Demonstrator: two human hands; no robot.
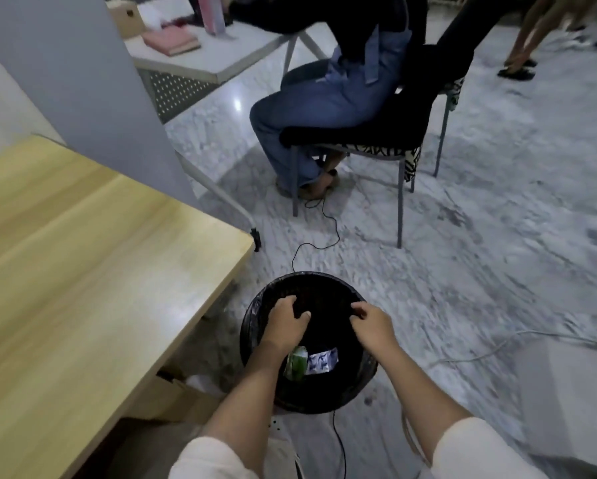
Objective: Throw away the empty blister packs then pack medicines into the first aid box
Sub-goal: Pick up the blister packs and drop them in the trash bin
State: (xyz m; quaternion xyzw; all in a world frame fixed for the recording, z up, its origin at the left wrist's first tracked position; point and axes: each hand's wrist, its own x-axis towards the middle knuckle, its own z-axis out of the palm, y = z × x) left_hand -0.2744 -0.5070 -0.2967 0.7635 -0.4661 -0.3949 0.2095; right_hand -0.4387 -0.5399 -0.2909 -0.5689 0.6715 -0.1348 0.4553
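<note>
- Low in the middle of the frame stands a round black bin (255,323) lined with a dark bag, on the pale marbled floor (497,271).
- The left hand (285,321) hovers over the bin's mouth, its fingers (286,300) loosely curled and holding nothing visible.
- The right hand (373,324) is just beside it over the bin's right half, fingers bent downward and likewise empty.
- Inside the bin, below the hands, lie a silvery blister pack (321,361) with blue print and a green wrapper (297,364) touching its left edge.
- A light wooden worktop (82,271) fills the left of the frame, its corner near the bin.
- A thin black cable (319,233) trails on the floor above the bin.
- At upper centre, another person in jeans sits on a black chair (376,133) at a white desk (221,57).
- The first aid box is out of view.
</note>
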